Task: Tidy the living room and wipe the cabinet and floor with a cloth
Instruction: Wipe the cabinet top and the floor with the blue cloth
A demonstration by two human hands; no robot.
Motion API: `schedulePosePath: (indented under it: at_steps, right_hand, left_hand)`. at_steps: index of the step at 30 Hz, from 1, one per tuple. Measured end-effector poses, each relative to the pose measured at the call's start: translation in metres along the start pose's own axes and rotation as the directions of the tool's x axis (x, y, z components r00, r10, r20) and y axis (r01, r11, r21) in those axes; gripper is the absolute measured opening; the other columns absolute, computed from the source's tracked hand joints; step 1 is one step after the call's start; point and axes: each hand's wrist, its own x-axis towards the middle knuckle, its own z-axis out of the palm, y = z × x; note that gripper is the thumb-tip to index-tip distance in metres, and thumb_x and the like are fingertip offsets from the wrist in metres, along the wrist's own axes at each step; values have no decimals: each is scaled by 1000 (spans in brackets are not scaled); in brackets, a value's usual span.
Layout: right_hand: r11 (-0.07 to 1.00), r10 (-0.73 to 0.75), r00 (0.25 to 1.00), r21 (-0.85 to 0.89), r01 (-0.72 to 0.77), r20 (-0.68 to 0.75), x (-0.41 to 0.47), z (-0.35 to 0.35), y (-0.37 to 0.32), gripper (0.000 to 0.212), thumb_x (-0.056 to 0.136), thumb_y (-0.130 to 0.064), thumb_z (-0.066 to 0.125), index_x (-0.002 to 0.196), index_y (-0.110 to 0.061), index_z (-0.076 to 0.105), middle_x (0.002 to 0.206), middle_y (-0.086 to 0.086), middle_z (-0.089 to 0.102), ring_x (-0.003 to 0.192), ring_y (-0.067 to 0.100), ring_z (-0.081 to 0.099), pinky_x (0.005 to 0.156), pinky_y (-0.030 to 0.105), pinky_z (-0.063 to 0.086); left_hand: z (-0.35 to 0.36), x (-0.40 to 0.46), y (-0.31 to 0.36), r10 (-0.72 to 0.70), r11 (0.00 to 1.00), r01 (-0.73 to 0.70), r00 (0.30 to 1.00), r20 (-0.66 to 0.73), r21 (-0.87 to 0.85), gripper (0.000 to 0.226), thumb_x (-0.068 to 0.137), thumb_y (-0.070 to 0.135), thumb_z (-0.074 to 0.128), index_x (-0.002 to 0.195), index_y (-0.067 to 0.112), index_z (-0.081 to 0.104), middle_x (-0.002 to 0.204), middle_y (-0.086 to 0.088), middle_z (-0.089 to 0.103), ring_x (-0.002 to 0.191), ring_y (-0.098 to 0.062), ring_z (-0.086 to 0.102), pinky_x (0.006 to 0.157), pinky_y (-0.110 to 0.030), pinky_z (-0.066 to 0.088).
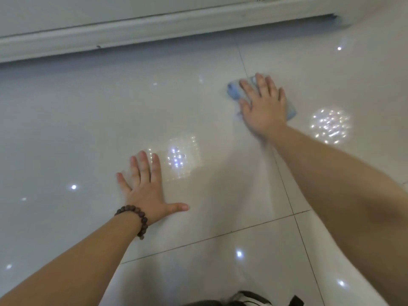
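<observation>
Head view, looking down at a glossy pale tiled floor [198,120] w/ dark grout lines and bright light reflections. A person leans over it on both arms.

Right hand [263,104] lies flat, fingers straight and spread, palm pressing down on a light blue cloth [233,90]. No curl, no pinch: the hand pins the cloth to the tile rather than gripping it. Cloth shows past the fingertips on the thumb side and as a narrow strip at the little-finger edge; the rest is hidden under the palm. Hand edges are blurred, so it is likely mid-stroke. A grout line passes under or just beside the cloth; can't tell which.

Left hand [146,191] is also flat on bare tile, fingers straight and slightly apart, thumb out toward the right arm. It holds nothing and looks to be a prop for body weight. It sits well apart from the cloth, nearer the person. A dark beaded bracelet [134,219] circles that wrist.

Beyond the right fingertips runs a white cabinet base [154,27], its lower edge meeting the floor.

Step judged: wiping the floor. To do it well: keep the palm centred on the cloth so it doesn't bunch or slip out, press evenly, overlap strokes, work toward the cabinet edge where dirt tends to collect, and refold when a face looks soiled. The left hand should shift as the wiped patch moves, and stay off damp tile.
</observation>
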Motion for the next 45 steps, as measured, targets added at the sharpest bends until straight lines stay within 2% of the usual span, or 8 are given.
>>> schedulePosePath:
  at_steps: [3,12,24,29,33,36,41,45]
  right_hand:
    - [1000,14,999,10,-15,30,-10,2,5,54,98,-48,28,150,-40,15,161,-2,4,147,23,3,117,46,6]
    - [971,-203,969,-98,218,137,-322,45,28,55,97,-52,28,150,-36,20,160,8,13,147,32,9,113,57,17]
    - [988,-156,985,-2,157,75,-76,23,-89,53,98,-49,23,149,-42,12,161,-2,1,147,24,-1,117,50,-1]
    - [941,-333,939,-37,337,90,-177,28,-47,51,101,-46,26,150,-39,15,161,1,7,148,24,2,118,48,4]
    - [978,-153,980,-123,169,129,-277,28,41,54,99,-53,16,150,-41,-1,161,2,-4,148,21,-7,118,49,5]
    - [992,86,991,-96,-76,99,-284,36,13,57,99,-52,15,151,-37,-2,161,6,-3,147,26,-8,118,52,4]
    - [883,-465,872,14,468,157,-278,72,-161,58,97,-45,31,151,-36,12,160,4,-7,146,31,-12,115,56,0]
    - [766,-627,751,-10,642,208,-255,68,-198,54,99,-45,24,150,-40,9,161,-1,-6,146,25,-15,114,53,-11]
  left_hand:
    - [0,-3,1,13,1000,-13,1000,5,5,149,33,102,31,130,22,-49,143,-7,-50,133,-28,-44,108,-61,-18]
    - [3,-4,-1,29,999,-27,998,-55,28,152,36,100,37,139,20,-40,150,-10,-40,138,-28,-38,109,-63,-16]
    - [0,-10,-19,108,993,-113,988,-108,-46,125,71,70,64,151,15,-15,158,-9,-25,144,-27,-24,115,-59,-8]
    - [14,-32,-48,-9,998,-6,975,-222,-70,116,73,76,53,153,16,-7,160,-8,-18,146,-26,-21,115,-59,-6]
    - [25,-44,-71,-111,992,91,955,-276,-87,118,67,84,34,153,16,-10,159,-11,-18,145,-27,-21,114,-61,-6]
    - [33,-50,-76,-139,988,114,953,-269,-105,115,70,81,35,152,15,-11,159,-11,-19,146,-27,-20,114,-60,-7]
    - [41,-54,-87,-225,961,158,922,-314,-225,85,94,59,37,153,15,-6,160,-11,-14,147,-27,-16,114,-60,-7]
    - [37,-59,-111,-268,954,208,915,-300,-217,73,100,46,35,154,18,-5,161,-10,-13,147,-27,-15,115,-59,-6]
